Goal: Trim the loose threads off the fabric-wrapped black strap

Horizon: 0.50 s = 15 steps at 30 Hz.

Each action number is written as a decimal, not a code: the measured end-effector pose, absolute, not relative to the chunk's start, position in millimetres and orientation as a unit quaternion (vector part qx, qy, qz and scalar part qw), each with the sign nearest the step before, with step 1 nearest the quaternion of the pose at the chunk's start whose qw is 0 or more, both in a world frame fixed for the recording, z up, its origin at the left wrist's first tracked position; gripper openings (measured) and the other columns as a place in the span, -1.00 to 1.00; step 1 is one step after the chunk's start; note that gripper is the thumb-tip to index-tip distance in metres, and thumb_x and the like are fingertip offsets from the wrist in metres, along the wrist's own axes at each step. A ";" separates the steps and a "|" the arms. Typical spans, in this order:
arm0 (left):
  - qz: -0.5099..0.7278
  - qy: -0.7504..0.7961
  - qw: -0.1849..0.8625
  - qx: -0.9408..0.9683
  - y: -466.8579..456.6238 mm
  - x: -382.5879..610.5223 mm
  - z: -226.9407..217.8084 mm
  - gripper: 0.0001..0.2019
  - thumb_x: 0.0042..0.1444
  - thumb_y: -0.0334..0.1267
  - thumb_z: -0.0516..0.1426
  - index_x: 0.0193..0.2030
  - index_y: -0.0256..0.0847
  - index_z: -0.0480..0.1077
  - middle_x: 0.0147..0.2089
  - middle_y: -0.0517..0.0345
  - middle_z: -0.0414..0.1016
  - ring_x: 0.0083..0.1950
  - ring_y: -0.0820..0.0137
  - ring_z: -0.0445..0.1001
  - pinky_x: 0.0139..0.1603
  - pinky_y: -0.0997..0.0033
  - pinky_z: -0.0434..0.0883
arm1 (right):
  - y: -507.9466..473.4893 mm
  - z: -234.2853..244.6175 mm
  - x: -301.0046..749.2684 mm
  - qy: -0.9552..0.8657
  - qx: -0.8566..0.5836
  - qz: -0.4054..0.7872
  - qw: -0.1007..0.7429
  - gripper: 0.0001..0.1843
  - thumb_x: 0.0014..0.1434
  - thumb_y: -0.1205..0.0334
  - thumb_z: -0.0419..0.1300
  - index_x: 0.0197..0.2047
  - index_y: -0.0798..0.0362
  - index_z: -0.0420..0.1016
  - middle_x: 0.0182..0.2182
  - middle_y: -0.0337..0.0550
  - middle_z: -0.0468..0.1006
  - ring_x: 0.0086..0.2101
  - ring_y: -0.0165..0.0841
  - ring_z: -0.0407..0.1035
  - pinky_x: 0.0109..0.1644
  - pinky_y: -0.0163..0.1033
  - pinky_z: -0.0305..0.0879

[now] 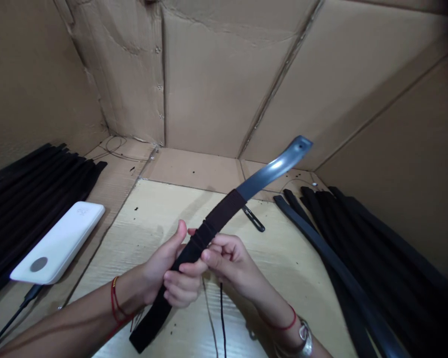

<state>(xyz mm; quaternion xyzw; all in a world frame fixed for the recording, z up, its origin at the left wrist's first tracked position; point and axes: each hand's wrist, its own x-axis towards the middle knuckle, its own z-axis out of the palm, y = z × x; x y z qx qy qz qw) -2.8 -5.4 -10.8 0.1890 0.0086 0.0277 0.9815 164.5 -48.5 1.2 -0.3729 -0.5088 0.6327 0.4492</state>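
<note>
A long curved strip (pixel 272 171) slants up across the middle, its bare end glossy blue-grey with a small hole. A dark sleeve (pixel 227 209) covers part of it, and black material covers the lower length. Several turns of black cord (pixel 203 236) are wound round the strip just above my hands. My left hand (pixel 171 276) is closed around the covered part, thumb raised along its side. On the far side, my right hand (pixel 227 258) has its fingers bent in a pinch at the cord turns, touching the strip. Cord ends hang below it; exactly what its fingertips pinch is partly hidden.
A white power bank (pixel 59 243) with a black cable lies at left, beside a stack of dark strips (pixel 41 184). More dark strips (pixel 343 238) lie at right. A small black slotted tool (pixel 254 219) rests on the pale board (pixel 134 238). Cardboard walls (pixel 224 79) enclose the back and sides.
</note>
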 end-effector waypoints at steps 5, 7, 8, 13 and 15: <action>-0.023 -0.010 0.990 0.140 -10.6 -6.7 -6.8 -0.27 -0.01 0.53 -0.16 -0.50 -0.21 0.25 -0.75 0.43 -0.27 -0.74 0.63 -0.37 -0.76 0.59 -0.39 | -53.3 3.5 163.1 -0.514 -0.379 0.597 0.485 -0.57 0.17 0.07 0.31 -0.52 0.17 0.28 -0.66 -0.31 0.18 -0.63 -0.61 0.04 -0.58 -0.47 -0.10; -0.002 0.016 0.987 0.159 -12.7 -5.2 -4.8 -0.32 0.08 0.44 -0.09 -0.34 -0.24 0.35 -0.72 0.42 -0.19 -0.72 0.62 -0.31 -0.76 0.63 -0.30 | -52.5 4.0 164.1 -0.510 -0.388 0.588 0.494 -0.64 0.20 0.06 0.28 -0.45 0.19 0.41 -0.64 -0.25 0.30 -0.64 -0.59 0.13 -0.59 -0.47 -0.04; 0.020 0.035 0.983 0.180 -14.1 -3.6 -3.8 -0.38 0.14 0.36 -0.06 -0.30 -0.26 0.36 -0.70 0.40 -0.13 -0.72 0.62 -0.24 -0.75 0.64 -0.20 | -51.6 4.0 165.2 -0.510 -0.394 0.580 0.499 -0.65 0.22 0.06 0.27 -0.42 0.20 0.45 -0.64 -0.25 0.32 -0.65 -0.60 0.12 -0.60 -0.48 -0.05; 0.202 0.190 0.909 0.312 -21.2 8.8 0.2 -0.54 0.27 0.13 0.01 -0.30 -0.30 0.32 -0.52 0.17 0.30 -0.52 0.52 0.31 -0.45 0.54 0.33 | -48.4 6.0 168.8 -0.498 -0.422 0.543 0.527 -0.65 0.23 0.10 0.26 -0.45 0.20 0.42 -0.60 -0.21 0.39 -0.65 -0.59 0.20 -0.62 -0.48 0.03; 0.278 0.244 0.871 0.321 -21.2 12.1 0.6 -0.57 0.17 0.11 0.15 -0.26 -0.32 0.34 -0.44 0.14 0.36 -0.45 0.51 0.36 -0.36 0.51 0.38 | -47.6 8.0 167.7 -0.493 -0.411 0.559 0.525 -0.67 0.23 0.10 0.25 -0.45 0.17 0.39 -0.59 -0.18 0.43 -0.61 -0.47 0.34 -0.59 -0.43 0.18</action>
